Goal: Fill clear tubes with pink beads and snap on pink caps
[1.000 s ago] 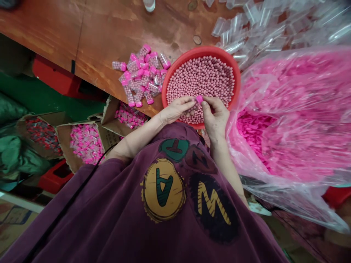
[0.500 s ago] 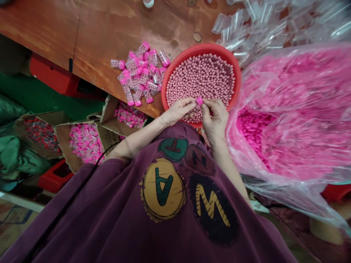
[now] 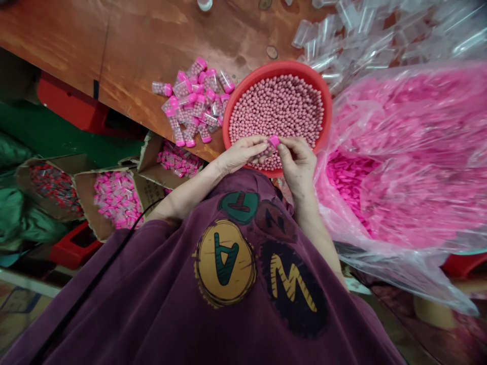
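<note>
Over the near side of a red basin [image 3: 325,106] full of pink beads [image 3: 277,109], both my hands meet at one small clear tube [image 3: 267,150]. My left hand [image 3: 245,153] is closed around the tube, which has pink beads in it and is partly hidden by the fingers. Thumb and forefinger of my right hand [image 3: 299,159] pinch a bright pink cap [image 3: 274,140] at the tube's end. Whether the cap sits fully on the tube, I cannot tell. Left of the basin lies a pile of bead-filled tubes [image 3: 194,101] with pink caps.
A large clear plastic bag [image 3: 414,162] of pink caps stands right of the basin. Empty clear tubes [image 3: 353,30] are heaped at the back right of the wooden table [image 3: 152,35]. Cardboard boxes [image 3: 152,190] with capped tubes stand below the table's left edge.
The whole view has shifted slightly. The pink cap now appears tilted and a little lower against the tube, still between my right fingers; my left hand keeps its hold.
</note>
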A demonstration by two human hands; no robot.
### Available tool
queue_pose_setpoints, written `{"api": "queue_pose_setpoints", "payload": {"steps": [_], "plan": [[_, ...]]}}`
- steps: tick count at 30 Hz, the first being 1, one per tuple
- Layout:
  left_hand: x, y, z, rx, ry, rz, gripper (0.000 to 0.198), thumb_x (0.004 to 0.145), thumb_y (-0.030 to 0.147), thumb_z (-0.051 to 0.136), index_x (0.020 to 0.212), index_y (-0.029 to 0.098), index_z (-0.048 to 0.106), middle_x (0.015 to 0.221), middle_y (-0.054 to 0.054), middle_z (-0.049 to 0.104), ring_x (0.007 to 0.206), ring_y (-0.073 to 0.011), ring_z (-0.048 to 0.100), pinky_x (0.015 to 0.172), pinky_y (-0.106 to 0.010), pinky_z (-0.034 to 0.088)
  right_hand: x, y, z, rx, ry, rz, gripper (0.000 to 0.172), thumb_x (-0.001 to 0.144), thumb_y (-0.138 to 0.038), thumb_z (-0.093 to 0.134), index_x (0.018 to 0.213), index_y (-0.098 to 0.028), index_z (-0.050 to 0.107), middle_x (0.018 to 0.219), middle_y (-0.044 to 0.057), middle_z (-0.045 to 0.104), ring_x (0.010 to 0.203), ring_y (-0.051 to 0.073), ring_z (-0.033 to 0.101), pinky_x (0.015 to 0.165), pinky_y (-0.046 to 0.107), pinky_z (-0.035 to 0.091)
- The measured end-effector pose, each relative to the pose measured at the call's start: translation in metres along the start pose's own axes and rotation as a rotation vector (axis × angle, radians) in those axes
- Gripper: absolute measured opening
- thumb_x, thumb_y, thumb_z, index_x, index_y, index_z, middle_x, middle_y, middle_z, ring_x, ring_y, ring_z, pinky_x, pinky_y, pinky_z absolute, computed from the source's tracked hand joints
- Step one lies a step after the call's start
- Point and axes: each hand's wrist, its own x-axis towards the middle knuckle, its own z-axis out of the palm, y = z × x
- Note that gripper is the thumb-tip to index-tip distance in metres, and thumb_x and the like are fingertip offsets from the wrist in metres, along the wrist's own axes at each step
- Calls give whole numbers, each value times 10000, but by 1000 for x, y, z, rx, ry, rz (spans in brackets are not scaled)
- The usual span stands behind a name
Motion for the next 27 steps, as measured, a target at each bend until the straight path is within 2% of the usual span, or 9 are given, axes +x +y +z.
{"api": "queue_pose_setpoints", "payload": {"steps": [6, 10, 14, 17, 19, 23, 25, 27], "plan": [[-2, 6, 3, 25, 28, 31, 238, 1096, 429, 879, 1202, 218, 856, 961, -27, 782, 738, -112, 679, 634, -233, 474, -4, -3, 5, -137, 24, -80, 310, 1211, -549, 643, 1258, -336, 863, 1171, 85, 789, 1143, 290, 790, 1037, 532, 719], [-3, 7, 10, 15, 63, 47, 215, 1122, 406, 854, 1220, 214, 846, 932, -12, 748, 727, -99, 665, 648, -226, 496, -8, -8, 11, -92, 68, -125, 348, 1235, -545, 555, 1342, -357, 828, 1145, 84, 763, 1094, 294, 778, 1009, 539, 720], [-3, 3, 15, -45, 118, 57, 203, 1113, 394, 868, 1127, 198, 821, 854, 20, 699, 685, -73, 620, 644, -201, 503, -9, -19, 6, -142, -48, -97, 351, 1195, -464, 567, 1379, -316, 827, 1199, 112, 783, 1137, 313, 781, 1039, 559, 726], [-4, 4, 15, -63, 131, 29, 192, 1073, 359, 909, 1062, 190, 819, 850, 22, 727, 672, -64, 615, 620, -193, 462, -7, -18, -2, -113, -153, -72, 306, 1161, -447, 645, 1358, -319, 840, 1223, 105, 793, 1155, 312, 783, 1067, 577, 727], [-5, 6, 13, -36, 127, 11, 211, 1039, 362, 945, 1049, 186, 829, 857, 18, 754, 676, -67, 636, 622, -199, 454, -5, -10, -3, -41, -129, -57, 308, 1162, -462, 681, 1416, -347, 811, 1248, 83, 792, 1129, 287, 778, 1034, 545, 736], [-3, 8, 4, 23, 114, 43, 290, 942, 379, 1030, 1061, 171, 865, 898, 6, 815, 744, -88, 697, 733, -218, 536, -3, 12, 5, 114, 35, 36, 409, 1161, -575, 733, 1503, -352, 717, 1169, 43, 762, 945, 219, 734, 864, 403, 723], [-1, 4, 0, 40, 94, 59, 308, 918, 377, 1045, 1078, 166, 887, 943, -5, 847, 797, -99, 723, 819, -234, 580, -5, 16, 7, 115, 12, 55, 414, 1158, -614, 732, 1458, -327, 732, 1101, 32, 747, 908, 219, 723, 859, 404, 720], [2, -2, -1, 43, 87, 65, 270, 920, 342, 1033, 1066, 157, 903, 969, -13, 865, 827, -103, 736, 872, -244, 601, -9, 12, 7, 24, -92, 37, 450, 1148, -607, 749, 1470, -292, 746, 1161, 65, 760, 1027, 262, 756, 987, 484, 733]]}}
